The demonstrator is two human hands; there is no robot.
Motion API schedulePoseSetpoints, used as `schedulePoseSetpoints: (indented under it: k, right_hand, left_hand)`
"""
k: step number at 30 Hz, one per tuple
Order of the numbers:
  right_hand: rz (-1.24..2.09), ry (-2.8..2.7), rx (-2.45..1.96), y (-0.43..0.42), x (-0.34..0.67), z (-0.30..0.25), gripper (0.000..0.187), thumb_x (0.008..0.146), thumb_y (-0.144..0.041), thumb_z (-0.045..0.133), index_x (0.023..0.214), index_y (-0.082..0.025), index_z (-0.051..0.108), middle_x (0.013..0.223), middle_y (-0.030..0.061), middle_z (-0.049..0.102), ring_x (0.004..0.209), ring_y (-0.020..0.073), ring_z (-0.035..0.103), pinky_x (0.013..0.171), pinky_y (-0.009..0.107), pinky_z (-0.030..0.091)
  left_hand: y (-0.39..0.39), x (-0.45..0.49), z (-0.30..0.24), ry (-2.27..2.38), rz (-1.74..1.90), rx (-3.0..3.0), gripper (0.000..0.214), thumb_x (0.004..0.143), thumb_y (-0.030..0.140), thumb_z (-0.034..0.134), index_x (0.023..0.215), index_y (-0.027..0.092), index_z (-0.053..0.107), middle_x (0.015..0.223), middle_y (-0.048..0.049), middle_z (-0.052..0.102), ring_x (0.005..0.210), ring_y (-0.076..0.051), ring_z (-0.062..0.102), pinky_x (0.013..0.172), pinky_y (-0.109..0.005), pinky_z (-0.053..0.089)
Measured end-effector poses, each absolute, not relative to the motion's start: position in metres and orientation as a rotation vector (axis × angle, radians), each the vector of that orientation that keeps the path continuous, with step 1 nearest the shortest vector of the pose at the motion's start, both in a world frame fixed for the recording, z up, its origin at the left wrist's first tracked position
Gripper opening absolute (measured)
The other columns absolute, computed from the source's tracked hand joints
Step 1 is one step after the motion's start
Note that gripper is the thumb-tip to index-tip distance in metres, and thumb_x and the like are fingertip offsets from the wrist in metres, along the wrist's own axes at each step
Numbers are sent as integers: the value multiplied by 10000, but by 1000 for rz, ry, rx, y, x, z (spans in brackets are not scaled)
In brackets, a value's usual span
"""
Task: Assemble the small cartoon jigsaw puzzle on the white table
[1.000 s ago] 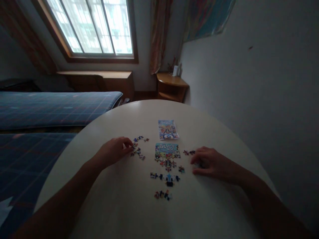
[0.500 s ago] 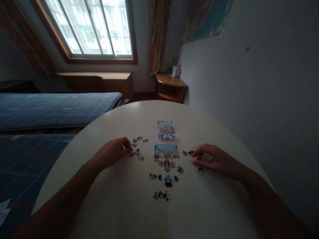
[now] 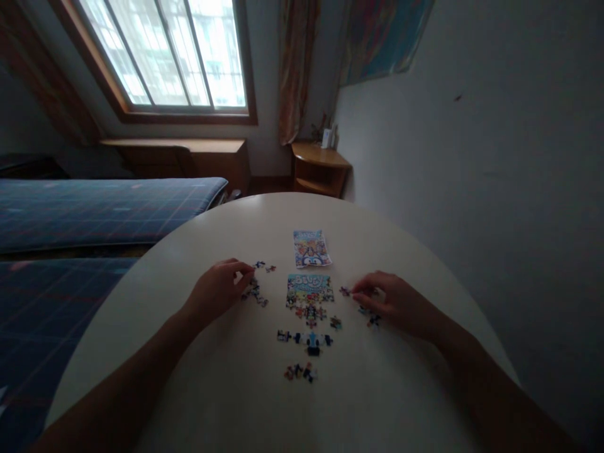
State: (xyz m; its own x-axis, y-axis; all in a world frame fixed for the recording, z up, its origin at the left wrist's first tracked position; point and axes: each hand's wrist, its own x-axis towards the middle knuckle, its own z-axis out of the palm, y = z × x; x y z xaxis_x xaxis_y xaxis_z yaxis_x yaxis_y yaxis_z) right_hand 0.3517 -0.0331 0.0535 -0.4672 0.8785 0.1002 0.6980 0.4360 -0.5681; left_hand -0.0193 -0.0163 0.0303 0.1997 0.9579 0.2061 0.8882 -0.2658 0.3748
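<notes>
My left hand (image 3: 221, 286) is at the left cluster of jigsaw pieces (image 3: 255, 290), thumb and forefinger pinched on a puzzle piece that the fingertips mostly hide. On the right, my right hand (image 3: 394, 299) pinches a puzzle piece beside a small dark reddish piece (image 3: 345, 291). More loose pieces (image 3: 373, 321) lie under and below that hand. Between the hands is a partly joined puzzle (image 3: 310, 290) with a lettered top and a ragged lower edge. Below it lie a joined blue-and-white strip (image 3: 313, 340), a small separate piece (image 3: 284, 336) and a little group of pieces (image 3: 301, 372).
A printed picture sheet (image 3: 311, 249) with a blue cartoon character lies beyond the puzzle on the round white table (image 3: 226, 390). A bed with a plaid mattress (image 3: 104, 211) stands to the left. The white wall (image 3: 491, 207) runs close along the right side.
My left hand has moved slightly away from me and right along its cluster. My right hand has shifted left and its fingers have closed together. The view has tilted slightly.
</notes>
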Motion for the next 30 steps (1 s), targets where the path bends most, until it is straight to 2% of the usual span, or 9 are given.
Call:
schedulePoseSetpoints:
  k: [3, 5, 17, 23, 30]
  right_hand:
    - [625, -2308, -1332, -34, 351, 55, 186, 898, -340, 605, 908, -206, 734, 822, 53, 703, 762, 179, 621, 727, 307, 467]
    - [617, -2315, -1326, -34, 351, 55, 168, 899, -320, 609, 908, -208, 733, 821, 48, 706, 754, 175, 619, 731, 308, 466]
    - [600, -2312, -1282, -39, 346, 55, 117, 894, -274, 639, 920, -209, 733, 819, 38, 711, 752, 157, 630, 718, 284, 469]
    - [596, -2307, -1290, -39, 347, 55, 103, 888, -268, 649, 912, -210, 730, 823, 33, 712, 753, 155, 628, 728, 289, 465]
    - [614, -2322, -1295, -38, 347, 54, 110, 897, -276, 640, 909, -208, 725, 831, 39, 712, 749, 157, 619, 724, 294, 461]
  left_hand:
    - [-13, -6, 27, 1795, 672, 2366, 277, 933, 374, 529, 1006, 214, 743, 1048, -81, 699, 977, -261, 618, 883, -392, 488]
    - [-9, 4, 24, 1777, 692, 2411, 280, 937, 380, 539, 1042, 222, 743, 1067, -87, 685, 1011, -276, 593, 909, -411, 481]
    - [0, 14, 17, 1619, 666, 2483, 181, 909, 244, 541, 885, 202, 715, 1006, -79, 699, 991, -271, 577, 945, -432, 456]
    - [0, 13, 16, 1562, 673, 2476, 152, 909, 253, 546, 892, 199, 687, 976, -71, 713, 1006, -276, 579, 932, -424, 462]
    - [0, 13, 17, 1532, 735, 2441, 130, 901, 263, 548, 860, 204, 656, 923, -65, 711, 933, -257, 618, 866, -401, 491]
